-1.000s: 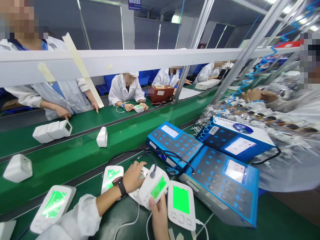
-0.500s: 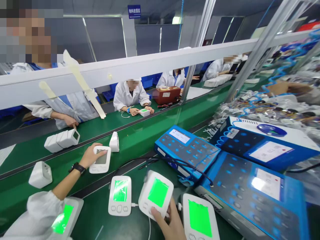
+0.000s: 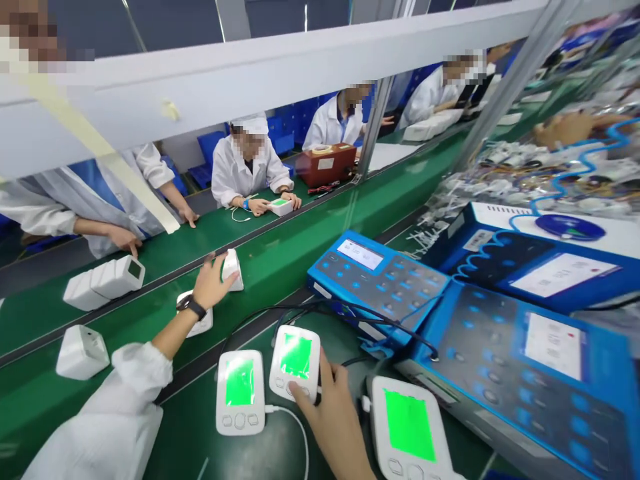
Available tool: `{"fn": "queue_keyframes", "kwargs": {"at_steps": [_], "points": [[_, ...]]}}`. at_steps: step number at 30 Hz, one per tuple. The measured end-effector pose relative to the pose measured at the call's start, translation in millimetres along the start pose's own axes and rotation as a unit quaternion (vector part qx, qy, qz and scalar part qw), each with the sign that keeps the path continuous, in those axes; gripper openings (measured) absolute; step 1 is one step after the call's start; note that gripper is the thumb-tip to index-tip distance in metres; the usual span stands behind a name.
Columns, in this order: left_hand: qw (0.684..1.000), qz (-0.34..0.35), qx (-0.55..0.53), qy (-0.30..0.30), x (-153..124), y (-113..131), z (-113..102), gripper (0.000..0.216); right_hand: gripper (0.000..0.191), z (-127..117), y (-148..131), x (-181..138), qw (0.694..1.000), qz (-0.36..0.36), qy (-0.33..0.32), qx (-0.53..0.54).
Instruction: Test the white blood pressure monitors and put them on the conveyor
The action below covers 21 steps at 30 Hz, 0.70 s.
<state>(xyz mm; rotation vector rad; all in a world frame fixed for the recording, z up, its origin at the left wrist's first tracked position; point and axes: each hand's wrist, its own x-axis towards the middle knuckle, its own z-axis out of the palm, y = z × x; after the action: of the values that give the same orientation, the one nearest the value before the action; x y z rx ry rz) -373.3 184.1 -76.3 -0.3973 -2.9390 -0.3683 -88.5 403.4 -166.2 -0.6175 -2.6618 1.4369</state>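
My right hand [image 3: 333, 407] grips a white blood pressure monitor [image 3: 295, 363] with a lit green screen, its thumb at the buttons below the screen. My left hand [image 3: 215, 280], fingers apart, reaches over the green belt to a white monitor standing on edge [image 3: 233, 268]; the fingertips are at it, and firm contact cannot be made out. Beneath that wrist lies another white monitor [image 3: 201, 325], mostly covered. A green-lit monitor with a cable [image 3: 240, 393] lies left of my right hand, and a larger-looking one [image 3: 410, 427] lies to its right.
Blue testers [image 3: 377, 273] with keypads and screens fill the right side, with black tubes running from them. A white monitor [image 3: 83, 352] stands on the belt at left. Across it, a co-worker's hand [image 3: 125, 239] touches a row of monitors [image 3: 104, 283]. A white beam [image 3: 280, 80] spans above.
My left hand has left the flat monitor with the unlit screen and moved up and right to the standing one. My right hand has shifted its monitor slightly up and left.
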Motion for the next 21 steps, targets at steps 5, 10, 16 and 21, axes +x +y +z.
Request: {"fn": "queue_keyframes", "kwargs": {"at_steps": [5,10,16,21], "points": [[0.998,-0.055,0.018,-0.012,48.5,47.8,39.2,0.064,0.069,1.8,0.4,-2.3,1.0,-0.024,0.016,-0.009],[0.997,-0.071,0.037,-0.016,40.8,56.4,57.1,0.05,0.07,2.9,1.6,-4.0,1.0,-0.013,0.008,0.002],[0.998,-0.049,0.033,-0.004,22.0,67.7,59.6,0.048,0.071,-1.3,-2.0,-4.7,1.0,-0.013,-0.006,0.005],[0.999,-0.022,0.01,-0.038,26.7,74.7,54.9,0.051,0.08,0.4,0.9,-4.0,1.0,-0.009,-0.017,-0.006]]}}
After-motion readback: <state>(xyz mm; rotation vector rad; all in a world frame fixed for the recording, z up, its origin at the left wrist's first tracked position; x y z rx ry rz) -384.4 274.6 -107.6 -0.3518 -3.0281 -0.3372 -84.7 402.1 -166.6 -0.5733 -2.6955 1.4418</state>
